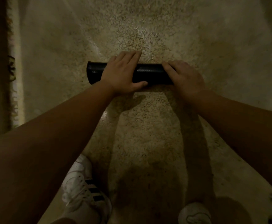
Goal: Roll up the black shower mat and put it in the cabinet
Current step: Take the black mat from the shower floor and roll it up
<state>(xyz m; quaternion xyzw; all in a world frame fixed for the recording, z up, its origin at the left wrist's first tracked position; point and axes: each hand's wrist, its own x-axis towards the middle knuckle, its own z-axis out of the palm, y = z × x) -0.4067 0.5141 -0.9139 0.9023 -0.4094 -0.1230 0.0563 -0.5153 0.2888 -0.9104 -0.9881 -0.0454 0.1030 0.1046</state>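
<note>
The black mat (149, 74) lies fully rolled on the speckled floor (148, 29), crosswise ahead of the white shoes (83, 191). The left hand (120, 73) presses on it, fingers straight. The right hand (186, 78) covers its right end. In the dim light, that hand's grip cannot be told.

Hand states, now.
Left hand: open, pressing flat on the rolled black shower mat.
Right hand: on the mat's end; grip cannot be told.

Speckled floor (148, 126) carries the rolled black mat (149, 74) and white shoes (83, 191).
</note>
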